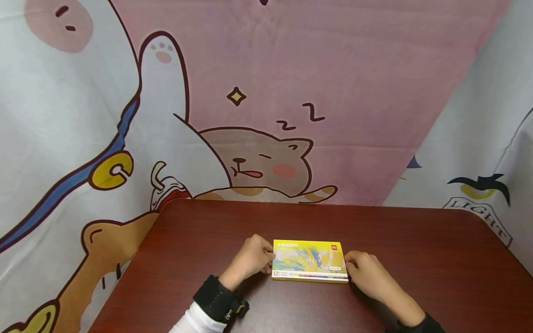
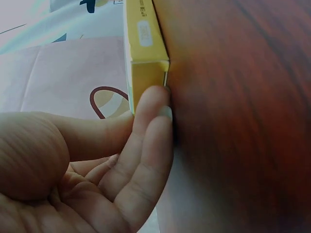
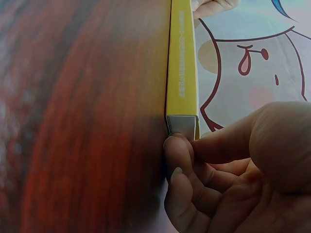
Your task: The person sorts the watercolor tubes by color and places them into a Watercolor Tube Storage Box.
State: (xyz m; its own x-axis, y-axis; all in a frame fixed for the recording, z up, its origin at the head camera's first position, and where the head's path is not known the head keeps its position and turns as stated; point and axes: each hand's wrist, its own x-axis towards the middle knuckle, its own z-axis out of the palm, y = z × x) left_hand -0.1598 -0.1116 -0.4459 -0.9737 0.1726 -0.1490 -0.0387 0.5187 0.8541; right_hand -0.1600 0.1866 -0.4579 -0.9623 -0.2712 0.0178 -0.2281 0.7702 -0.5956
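Observation:
A flat yellow cardboard box (image 1: 308,261) with a painted cover and the number 12 lies on the brown table between both hands. My left hand (image 1: 251,255) pinches its left end between thumb and fingers. That end of the box (image 2: 148,73) looks yellow and closed in the left wrist view, its lower part covered by the fingertips. At the opposite end, my right hand (image 1: 370,277) pinches with thumb and forefinger. The right wrist view shows a pale grey end face (image 3: 182,125) framed by yellow edges, right at those fingertips.
The dark reddish-brown table (image 1: 416,245) extends around the box, with rounded far corners. Behind it hangs a cloth backdrop (image 1: 354,92) printed with cartoon animals. A black wrist strap (image 1: 214,298) sits around the left wrist.

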